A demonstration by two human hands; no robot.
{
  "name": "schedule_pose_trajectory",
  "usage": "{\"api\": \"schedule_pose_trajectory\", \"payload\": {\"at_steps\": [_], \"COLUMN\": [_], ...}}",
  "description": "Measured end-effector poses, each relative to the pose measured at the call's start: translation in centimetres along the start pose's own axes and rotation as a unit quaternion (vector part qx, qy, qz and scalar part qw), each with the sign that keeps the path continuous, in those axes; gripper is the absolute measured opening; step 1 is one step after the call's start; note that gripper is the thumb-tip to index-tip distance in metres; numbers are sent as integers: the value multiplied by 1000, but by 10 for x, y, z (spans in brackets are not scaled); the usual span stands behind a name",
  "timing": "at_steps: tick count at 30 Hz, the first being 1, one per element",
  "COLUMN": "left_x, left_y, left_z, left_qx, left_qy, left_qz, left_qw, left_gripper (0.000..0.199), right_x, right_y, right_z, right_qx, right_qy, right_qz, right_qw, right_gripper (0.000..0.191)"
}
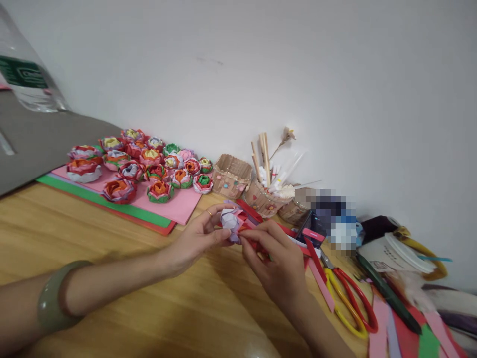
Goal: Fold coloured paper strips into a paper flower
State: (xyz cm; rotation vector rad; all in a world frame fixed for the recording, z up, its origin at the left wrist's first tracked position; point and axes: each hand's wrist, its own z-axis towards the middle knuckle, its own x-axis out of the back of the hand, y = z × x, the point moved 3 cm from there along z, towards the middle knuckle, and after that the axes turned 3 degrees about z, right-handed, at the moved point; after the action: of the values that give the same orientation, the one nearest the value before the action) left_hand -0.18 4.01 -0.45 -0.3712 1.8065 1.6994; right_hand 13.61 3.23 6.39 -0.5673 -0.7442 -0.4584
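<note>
My left hand (201, 237) holds a lilac-and-red paper flower (230, 219) at the frame's centre while my right hand (278, 256) pinches its right edge; light, steady pressure should keep it uncrushed.

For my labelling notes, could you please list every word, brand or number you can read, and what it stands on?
None can be read with certainty.
Green bottle label: white lettering, too blurred to read.
White tub: dark print, too small to read.
</note>
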Motion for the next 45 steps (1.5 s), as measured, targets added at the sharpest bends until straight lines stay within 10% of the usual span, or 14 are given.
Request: {"api": "schedule_pose_trajectory", "payload": {"at_steps": [9, 15, 23, 35, 45], "left_x": [-1, -1, -2, -3, -2], "left_y": [2, 2, 2, 7, 6], "left_z": [-1, -3, -3, -2, -3], "left_qx": [13, 20, 24, 32, 38], "left_qy": [1, -12, -17, 26, 7], "left_qz": [-4, -26, -11, -29, -17], "left_qw": [1000, 999, 1000, 999, 999], "left_gripper": [36, 36, 33, 37, 37], "right_x": [-1, -1, -5, -7, -8], "right_y": [15, 12, -1, 15, 12], "right_z": [8, 8, -4, 2, 3], "right_qx": [-170, -149, 57, -175, -98], "right_qy": [-124, -105, 45, -54, -63], "right_qz": [285, 216, -65, 246, 130], "right_qw": [935, 959, 995, 952, 985], "right_gripper": [14, 14, 13, 12, 18]}}
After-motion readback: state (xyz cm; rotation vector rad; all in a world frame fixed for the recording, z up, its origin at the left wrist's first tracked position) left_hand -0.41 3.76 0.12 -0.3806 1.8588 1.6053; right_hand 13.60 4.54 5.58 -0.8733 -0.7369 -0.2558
